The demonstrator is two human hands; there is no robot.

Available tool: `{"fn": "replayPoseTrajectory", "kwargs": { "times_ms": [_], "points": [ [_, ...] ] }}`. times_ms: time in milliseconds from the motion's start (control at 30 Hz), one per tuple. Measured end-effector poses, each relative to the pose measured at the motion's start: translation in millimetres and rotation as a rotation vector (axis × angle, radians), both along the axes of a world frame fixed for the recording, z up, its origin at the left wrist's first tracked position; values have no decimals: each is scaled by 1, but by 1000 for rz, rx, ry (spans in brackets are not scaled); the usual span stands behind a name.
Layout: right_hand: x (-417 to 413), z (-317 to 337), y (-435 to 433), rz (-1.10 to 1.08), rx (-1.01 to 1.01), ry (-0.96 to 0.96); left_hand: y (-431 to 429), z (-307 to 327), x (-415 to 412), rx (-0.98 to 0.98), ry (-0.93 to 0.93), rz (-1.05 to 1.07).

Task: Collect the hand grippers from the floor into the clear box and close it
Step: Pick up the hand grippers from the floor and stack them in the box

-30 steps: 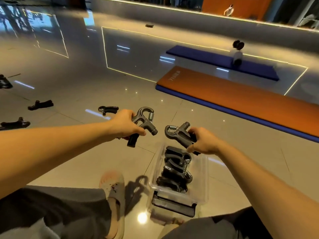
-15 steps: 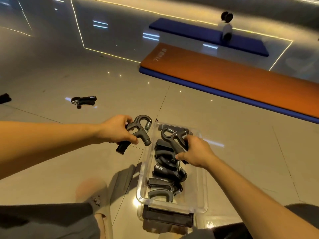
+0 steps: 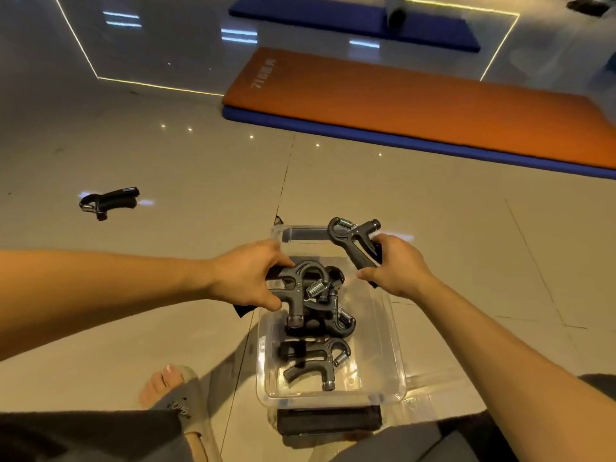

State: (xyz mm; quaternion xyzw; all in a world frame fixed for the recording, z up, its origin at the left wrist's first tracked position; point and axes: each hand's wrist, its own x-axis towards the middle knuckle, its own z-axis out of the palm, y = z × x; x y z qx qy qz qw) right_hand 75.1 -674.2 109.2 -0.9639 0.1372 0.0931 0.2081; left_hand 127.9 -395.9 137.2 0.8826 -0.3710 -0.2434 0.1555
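The clear box (image 3: 395, 358) stands open on the floor in front of me, with several black hand grippers (image 3: 316, 361) piled inside. My left hand (image 3: 246, 276) holds one black hand gripper (image 3: 295, 291) over the box's left side, low above the pile. My right hand (image 3: 395, 270) grips another hand gripper (image 3: 355, 241) by its handles above the box's far right corner, spring end up. One more hand gripper (image 3: 108, 202) lies on the floor to the far left.
A dark lid or block (image 3: 328, 421) lies against the box's near end. My sandalled foot (image 3: 173, 391) is left of the box. An orange mat (image 3: 416, 101) over a blue one lies beyond, another blue mat (image 3: 353, 26) further back.
My view dropped toward the box. My left hand moved right, bringing its gripper over the box. My right hand lifted its gripper toward the box's far right corner.
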Motion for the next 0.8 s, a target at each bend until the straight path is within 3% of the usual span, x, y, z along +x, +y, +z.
{"fn": "replayPoseTrajectory", "kwargs": {
  "times_ms": [267,633,800],
  "points": [
    [-4,-27,-25,-102,70,0,-46,-48,-25,-69,89,11],
    [-5,-35,-30,-87,118,-38,-81,-135,-62,14,250,281],
    [-3,-36,-29,-78,123,-44,-83,-152,-76,128,209,207]
  ]
}}
